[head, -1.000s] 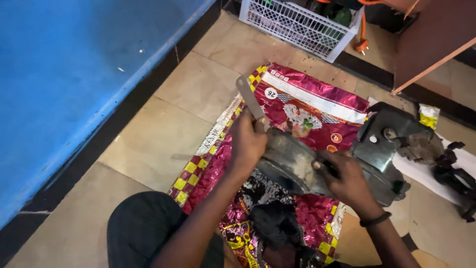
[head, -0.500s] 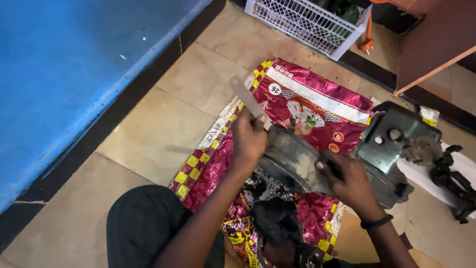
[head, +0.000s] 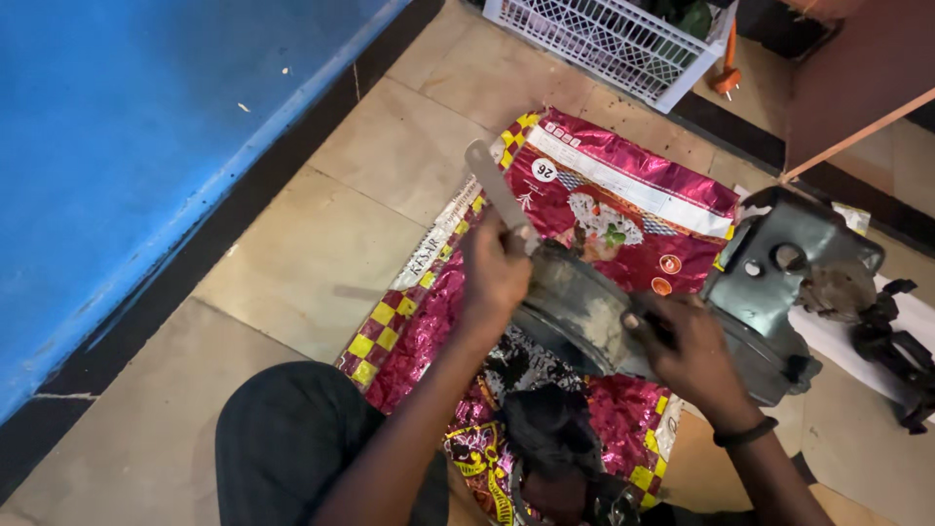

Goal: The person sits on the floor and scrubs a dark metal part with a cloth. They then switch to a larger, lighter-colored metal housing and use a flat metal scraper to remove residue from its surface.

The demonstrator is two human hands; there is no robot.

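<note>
My left hand grips a flat metal blade whose tip points up and away, its lower end at the rim of a grimy curved metal part. My right hand, with a dark band on the wrist, holds that curved part from the right side. Both sit over a shiny pink and yellow sack spread on the tiled floor. A dark rag lies on the sack below the part, close to my knee.
A grey metal housing with holes lies right of my right hand, dark greasy parts on white sheet beyond it. A white plastic crate stands at the top. Blue wall runs along the left; a brown cabinet at top right.
The hands have stayed on the blade and the curved part, and the blade's tilt looks much the same. The view has shifted slightly.
</note>
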